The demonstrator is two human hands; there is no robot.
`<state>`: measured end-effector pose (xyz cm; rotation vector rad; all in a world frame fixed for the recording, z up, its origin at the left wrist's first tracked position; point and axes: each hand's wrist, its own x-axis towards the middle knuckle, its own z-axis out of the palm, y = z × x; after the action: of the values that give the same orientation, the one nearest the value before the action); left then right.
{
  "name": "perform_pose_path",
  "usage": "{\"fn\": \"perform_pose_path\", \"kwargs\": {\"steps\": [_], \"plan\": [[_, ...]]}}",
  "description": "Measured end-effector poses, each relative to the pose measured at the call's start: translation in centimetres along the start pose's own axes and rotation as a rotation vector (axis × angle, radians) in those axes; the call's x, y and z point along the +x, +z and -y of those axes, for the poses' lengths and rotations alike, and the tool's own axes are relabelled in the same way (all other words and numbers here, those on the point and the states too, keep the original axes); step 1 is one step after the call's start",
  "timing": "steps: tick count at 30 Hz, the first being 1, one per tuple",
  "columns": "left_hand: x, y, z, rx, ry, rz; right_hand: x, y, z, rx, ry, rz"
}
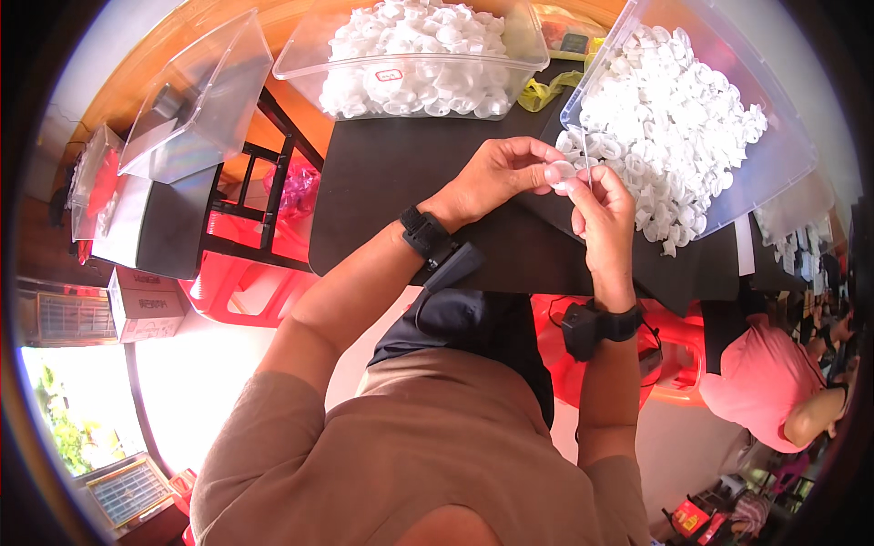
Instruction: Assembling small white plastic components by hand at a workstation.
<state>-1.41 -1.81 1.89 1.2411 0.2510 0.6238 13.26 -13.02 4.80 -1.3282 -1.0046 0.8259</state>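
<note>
My left hand point(512, 175) and my right hand point(603, 207) meet above the front of the dark table, both closed. Between their fingertips is a small round white plastic piece point(563, 170), pinched from both sides. Its exact kind is too small to make out. Just beyond my right hand, a tilted clear bin point(774, 187) lies with many similar white pieces point(674, 118) heaped in it and spilling at its near edge. A second clear bin point(300, 62), also full of white pieces point(419, 45), stands at the back of the table.
The black table point(391, 182) spans the front. An empty clear bin point(218, 100) rests on another table at left. A yellow plastic bag point(546, 91) lies between the full bins. Red stools point(237, 282) stand below. A person in a pink shirt point(760, 382) is at right.
</note>
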Motion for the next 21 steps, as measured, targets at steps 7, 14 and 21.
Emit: {"fn": "perform_pose_path", "kwargs": {"steps": [7, 14, 21], "plan": [[0.0, -0.1, -0.1, -0.035, 0.01, -0.004, -0.4, 0.3, -0.5, 0.071, 0.029, -0.072], [0.0, 0.0, 0.2, -0.061, -0.028, 0.015, 0.3, -0.3, -0.6, 0.085, 0.003, -0.009], [0.1, 0.1, 0.7, -0.105, 0.038, -0.019, 0.0, 1.0, -1.2, 0.305, 0.08, -0.094]]}}
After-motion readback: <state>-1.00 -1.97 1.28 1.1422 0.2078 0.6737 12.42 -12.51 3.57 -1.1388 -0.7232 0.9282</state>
